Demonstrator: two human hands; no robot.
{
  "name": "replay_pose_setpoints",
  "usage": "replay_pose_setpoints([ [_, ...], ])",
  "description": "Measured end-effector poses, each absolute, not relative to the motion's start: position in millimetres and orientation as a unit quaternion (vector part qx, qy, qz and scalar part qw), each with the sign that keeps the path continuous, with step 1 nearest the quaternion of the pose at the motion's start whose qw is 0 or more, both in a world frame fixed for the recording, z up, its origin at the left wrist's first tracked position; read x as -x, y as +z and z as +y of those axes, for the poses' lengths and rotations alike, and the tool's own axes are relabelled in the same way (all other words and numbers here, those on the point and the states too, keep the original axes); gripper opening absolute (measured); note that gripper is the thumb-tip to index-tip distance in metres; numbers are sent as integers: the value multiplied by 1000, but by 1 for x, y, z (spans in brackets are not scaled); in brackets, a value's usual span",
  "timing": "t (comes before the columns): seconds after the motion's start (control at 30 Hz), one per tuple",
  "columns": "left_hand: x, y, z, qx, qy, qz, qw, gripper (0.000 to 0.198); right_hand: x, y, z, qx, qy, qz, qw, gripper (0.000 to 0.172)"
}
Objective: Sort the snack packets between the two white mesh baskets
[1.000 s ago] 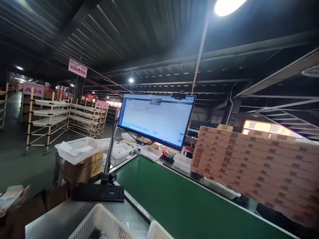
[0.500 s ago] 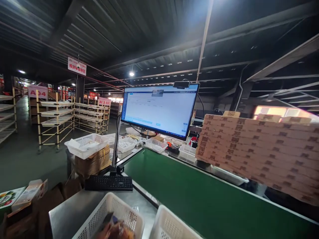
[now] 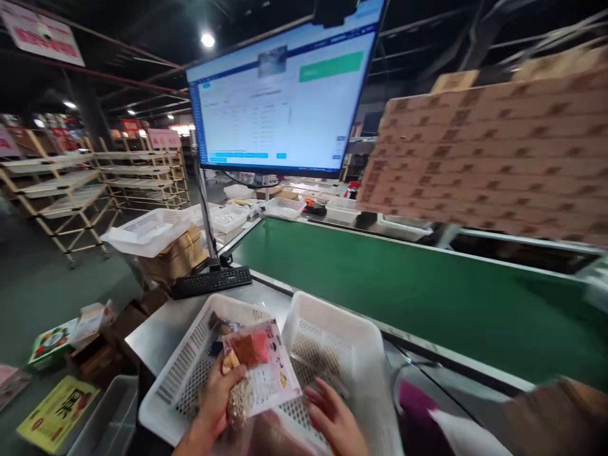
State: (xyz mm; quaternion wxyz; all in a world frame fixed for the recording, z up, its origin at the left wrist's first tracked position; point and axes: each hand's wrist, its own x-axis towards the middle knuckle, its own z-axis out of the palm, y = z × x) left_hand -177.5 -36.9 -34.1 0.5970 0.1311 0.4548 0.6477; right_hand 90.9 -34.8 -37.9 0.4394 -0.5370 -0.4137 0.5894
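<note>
My left hand point(image 3: 219, 396) is closed on the lower left side of a plastic food packet point(image 3: 273, 377). The packet has a printed white face and clear pockets with brown, pink and yellowish contents. My right hand point(image 3: 332, 411) is just right of the packet, over the right-hand white basket point(image 3: 368, 354). Its fingers are spread and hold nothing that I can see. Under the packet, the left-hand white basket point(image 3: 175, 386) contains dark wrapped items, partly covered. Something clear and blurred hangs below the packet, too smeared to name.
A green conveyor belt point(image 3: 403, 285) runs beyond the baskets. The keyboard point(image 3: 211, 282) lies on the metal table point(image 3: 161, 329), below a lit monitor point(image 3: 280, 114). Flat cardboard point(image 3: 494, 152) stands across the belt. Boxes, including a yellow one point(image 3: 59, 415), sit at lower left.
My view has tilted down, and both hands have come into sight, the left one with the packet. The monitor now has a green banner and rows of text.
</note>
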Motion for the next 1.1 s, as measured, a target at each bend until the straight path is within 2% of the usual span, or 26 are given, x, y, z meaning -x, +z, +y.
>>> replay_pose_setpoints([
  [0.03, 163, -38, -40, -124, 634, 449, 617, 97, -87, -38, -29, 515, 616, -404, 438, 95],
  [0.17, 124, -54, -43, -135, 576, 444, 673, 100, -90, -31, -15, 474, 611, -438, 458, 80],
  [0.37, 92, -58, -31, -140, 550, 458, 684, 110, -117, -35, -24, 562, 473, -500, 459, 70],
  [0.47, 78, -63, -21, -209, 532, 474, 670, 98, -116, -37, -24, 597, 378, -547, 449, 61],
  [0.6, 69, -77, -8, -308, 522, 495, 622, 62, -115, -28, -20, 569, 297, -652, 403, 51],
  [0.77, 77, -82, 2, -285, 523, 481, 643, 76, -123, -12, -23, 483, 304, -726, 383, 42],
  [0.9, 86, -84, 9, -283, 530, 512, 614, 43, -141, -13, -19, 518, 326, -696, 376, 49],
  [1.0, 89, -83, 13, -281, 542, 528, 591, 35, -163, -20, -3, 620, 340, -598, 377, 61],
  [1.03, 88, -80, 14, -288, 545, 534, 579, 35, -169, -22, 3, 656, 321, -570, 377, 69],
  [1.1, 85, -73, 12, -308, 548, 541, 559, 33, -171, -27, 12, 709, 255, -535, 383, 96],
])
